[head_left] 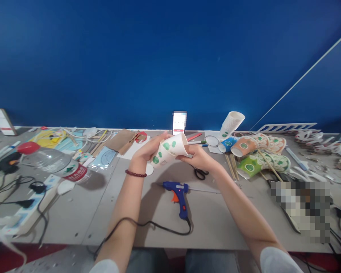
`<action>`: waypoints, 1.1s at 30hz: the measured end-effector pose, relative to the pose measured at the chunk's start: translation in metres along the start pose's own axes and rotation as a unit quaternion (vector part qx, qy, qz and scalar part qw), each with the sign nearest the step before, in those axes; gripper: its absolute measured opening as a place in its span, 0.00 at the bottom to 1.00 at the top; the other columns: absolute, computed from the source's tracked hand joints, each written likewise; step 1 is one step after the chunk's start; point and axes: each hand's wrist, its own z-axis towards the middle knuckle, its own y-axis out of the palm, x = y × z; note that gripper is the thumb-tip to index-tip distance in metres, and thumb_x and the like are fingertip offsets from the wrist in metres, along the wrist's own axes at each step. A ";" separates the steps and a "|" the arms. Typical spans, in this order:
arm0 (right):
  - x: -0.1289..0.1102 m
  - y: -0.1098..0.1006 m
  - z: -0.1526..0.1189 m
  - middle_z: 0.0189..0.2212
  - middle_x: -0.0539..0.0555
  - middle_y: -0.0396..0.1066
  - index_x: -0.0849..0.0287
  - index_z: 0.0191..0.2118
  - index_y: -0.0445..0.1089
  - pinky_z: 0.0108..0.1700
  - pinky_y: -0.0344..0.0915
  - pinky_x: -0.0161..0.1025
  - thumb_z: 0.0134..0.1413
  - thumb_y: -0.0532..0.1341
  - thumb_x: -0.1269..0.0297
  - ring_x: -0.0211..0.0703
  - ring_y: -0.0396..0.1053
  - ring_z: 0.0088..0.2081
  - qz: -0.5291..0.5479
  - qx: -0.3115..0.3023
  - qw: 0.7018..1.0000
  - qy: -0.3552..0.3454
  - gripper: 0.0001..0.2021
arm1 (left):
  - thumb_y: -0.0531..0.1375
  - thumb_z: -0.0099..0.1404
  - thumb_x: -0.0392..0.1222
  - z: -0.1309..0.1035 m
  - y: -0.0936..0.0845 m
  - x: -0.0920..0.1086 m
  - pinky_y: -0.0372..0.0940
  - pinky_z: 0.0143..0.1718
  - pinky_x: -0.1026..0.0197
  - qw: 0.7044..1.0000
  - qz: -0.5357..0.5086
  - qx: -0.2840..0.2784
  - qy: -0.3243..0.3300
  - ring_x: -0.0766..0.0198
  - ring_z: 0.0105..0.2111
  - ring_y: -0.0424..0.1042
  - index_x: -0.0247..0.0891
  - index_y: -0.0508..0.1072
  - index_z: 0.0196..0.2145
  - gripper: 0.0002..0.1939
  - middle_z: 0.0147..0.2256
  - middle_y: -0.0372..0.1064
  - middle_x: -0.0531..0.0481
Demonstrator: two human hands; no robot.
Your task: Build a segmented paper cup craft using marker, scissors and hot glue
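Two white paper cups with green leaf prints (169, 148) are nested, tilted above the table, their open mouth toward the upper right. My left hand (149, 148), below which is a dark red bead bracelet, is wrapped round the cups' left side. My right hand (198, 156) pinches the rim at the right, with the thumb and fingers partly hidden by the cup. Beneath the hands a blue hot glue gun (179, 191) lies on its side with a glue stick in its rear. Black scissors (200, 173) lie below my right hand.
A large bottle with a red cap (59, 163) lies beside a power strip (35, 208) at left. A phone (179, 123) stands by the blue wall. Stacked white cups (232, 123), coloured cups (248, 167) and wooden sticks are at right. The glue gun's black cord crosses the front.
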 end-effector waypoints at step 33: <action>-0.008 -0.009 -0.002 0.42 0.55 0.76 0.58 0.44 0.72 0.37 0.68 0.40 0.55 0.62 0.66 0.43 0.70 0.37 -0.027 0.048 0.997 -0.046 0.10 | 0.52 0.68 0.58 0.002 0.011 0.003 0.67 0.43 0.56 0.991 -0.131 -0.034 -0.017 0.53 0.41 0.76 0.34 0.72 0.52 0.27 0.40 0.78 0.43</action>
